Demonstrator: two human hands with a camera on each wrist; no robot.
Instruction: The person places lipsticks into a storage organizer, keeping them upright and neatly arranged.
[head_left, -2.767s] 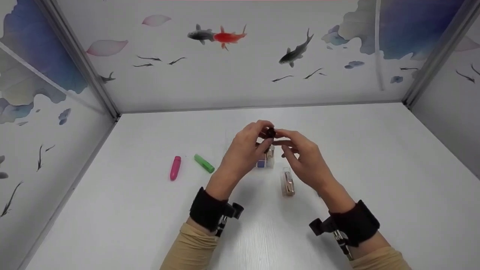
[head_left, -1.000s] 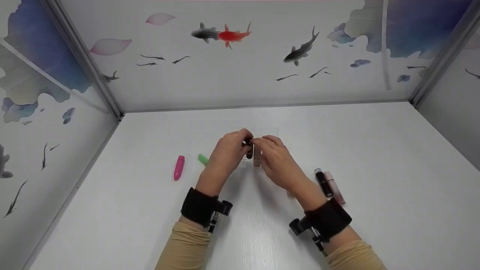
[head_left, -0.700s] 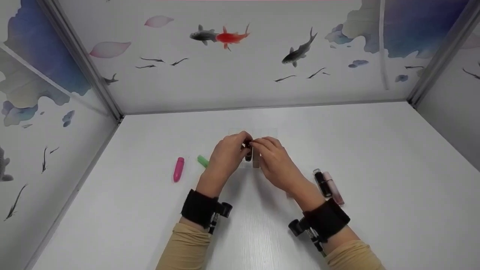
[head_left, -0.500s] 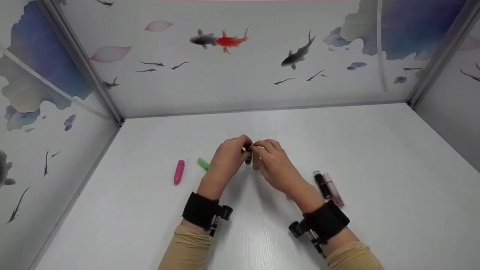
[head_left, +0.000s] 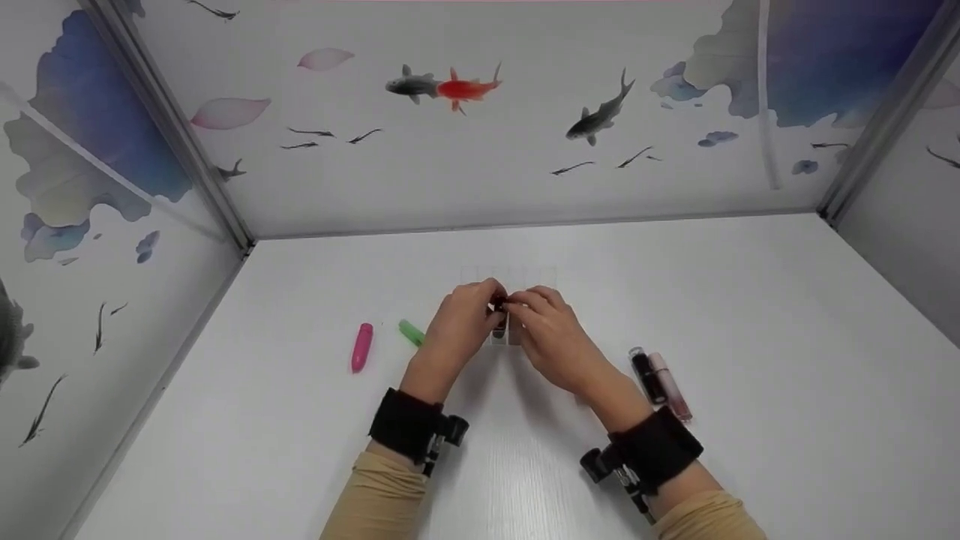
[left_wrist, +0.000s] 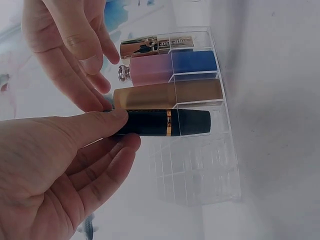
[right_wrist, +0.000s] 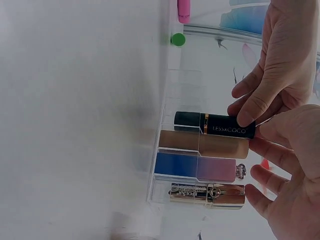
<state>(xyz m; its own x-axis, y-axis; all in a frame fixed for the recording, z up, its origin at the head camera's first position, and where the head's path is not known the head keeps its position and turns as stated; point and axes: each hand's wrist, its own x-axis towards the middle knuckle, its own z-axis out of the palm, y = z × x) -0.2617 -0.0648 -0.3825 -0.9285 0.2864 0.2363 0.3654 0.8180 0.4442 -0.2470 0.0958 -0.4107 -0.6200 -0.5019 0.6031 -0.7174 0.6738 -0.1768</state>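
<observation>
My left hand (head_left: 459,322) pinches a black lipstick tube (left_wrist: 150,122) with a gold band between thumb and fingers. The tube's lower end sits inside a compartment of a clear organizer (left_wrist: 197,177), a little short of its floor. My right hand (head_left: 551,330) has its fingers extended, with fingertips at the tube's top end in the right wrist view. Beside the black tube, a brown tube (right_wrist: 222,146), a pink-and-blue tube (right_wrist: 217,168) and a gold lipstick (right_wrist: 225,196) fill neighbouring compartments.
Left of the hands lie a pink tube (head_left: 361,348) and a green tube (head_left: 412,332), partly behind my left hand. By my right forearm lie a black tube (head_left: 648,376) and a pale pink tube (head_left: 670,386). Printed panels (head_left: 480,180) border the white table (head_left: 787,337).
Both hands have moved left and lower, bringing the black lipstick tube from above the organizer down into a compartment. The right forearm now covers a lipstick that lay visible. Lately the hands barely move.
</observation>
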